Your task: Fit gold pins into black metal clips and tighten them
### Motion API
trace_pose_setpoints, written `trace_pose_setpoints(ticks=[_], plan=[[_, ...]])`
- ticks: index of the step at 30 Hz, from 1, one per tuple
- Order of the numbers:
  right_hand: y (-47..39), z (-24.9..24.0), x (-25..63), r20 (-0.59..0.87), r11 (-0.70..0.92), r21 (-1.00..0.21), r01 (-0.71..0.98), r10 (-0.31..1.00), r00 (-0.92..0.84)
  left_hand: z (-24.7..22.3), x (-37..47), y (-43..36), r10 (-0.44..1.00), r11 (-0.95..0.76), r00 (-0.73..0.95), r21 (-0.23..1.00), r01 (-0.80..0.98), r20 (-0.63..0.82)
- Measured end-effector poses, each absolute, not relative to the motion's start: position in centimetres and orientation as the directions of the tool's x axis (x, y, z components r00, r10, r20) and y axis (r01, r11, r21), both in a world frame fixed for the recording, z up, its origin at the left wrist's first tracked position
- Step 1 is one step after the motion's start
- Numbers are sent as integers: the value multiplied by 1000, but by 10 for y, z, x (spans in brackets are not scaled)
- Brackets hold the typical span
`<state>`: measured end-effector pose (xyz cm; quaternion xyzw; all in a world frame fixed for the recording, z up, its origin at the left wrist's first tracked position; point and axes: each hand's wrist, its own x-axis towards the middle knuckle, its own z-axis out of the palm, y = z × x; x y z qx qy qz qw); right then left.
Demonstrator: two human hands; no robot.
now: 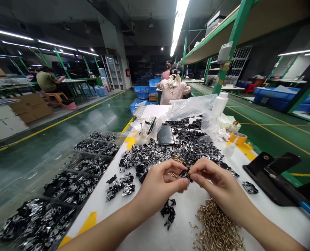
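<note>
Workbench in a factory hall: two hands pinch one small black part

Nearest, on the white worktop, lies one heap of curved brass-coloured hooks, too many to count. Just above it, the left hand and right hand meet at the bench's middle, thumbs and fingertips closed on the part between them. One small black cluster lies below the hands. At left, a clear compartmented tray shows at least five filled sections of black and silver clips. At right is one black metal bracket.

Beyond the hands spreads a broad heap of black-and-silver clips. Behind or beside it are one dark smartphone, one roll of orange tape, one small white squeeze bottle, one larger white bottle and a crumpled clear plastic bag.

Farther off, one person in a pink top sits facing away, another just beyond; one in olive sits at left. Marks on a white carton at left are too blurred to read. One red fire extinguisher hangs by a pillar.
</note>
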<state>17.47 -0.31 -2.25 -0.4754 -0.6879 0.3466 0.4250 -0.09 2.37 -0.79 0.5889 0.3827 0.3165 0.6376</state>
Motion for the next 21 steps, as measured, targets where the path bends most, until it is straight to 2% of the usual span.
trace_pose_setpoints(ticks=[4,7,14,21], plan=[[-1,-24,176,229,263,-907,328,963,-140,-7,-1,24,847,127,517,991,31,-125],[0,-26,178,219,246,-919,309,968,-121,-7,-1,26,834,201,534,977,-64,-137],[-2,-25,176,293,319,-887,334,948,-127,-6,-1,28,783,400,568,905,-145,-254],[-4,-22,176,310,342,-881,326,939,-147,-9,-3,29,709,524,642,827,-205,-290]])
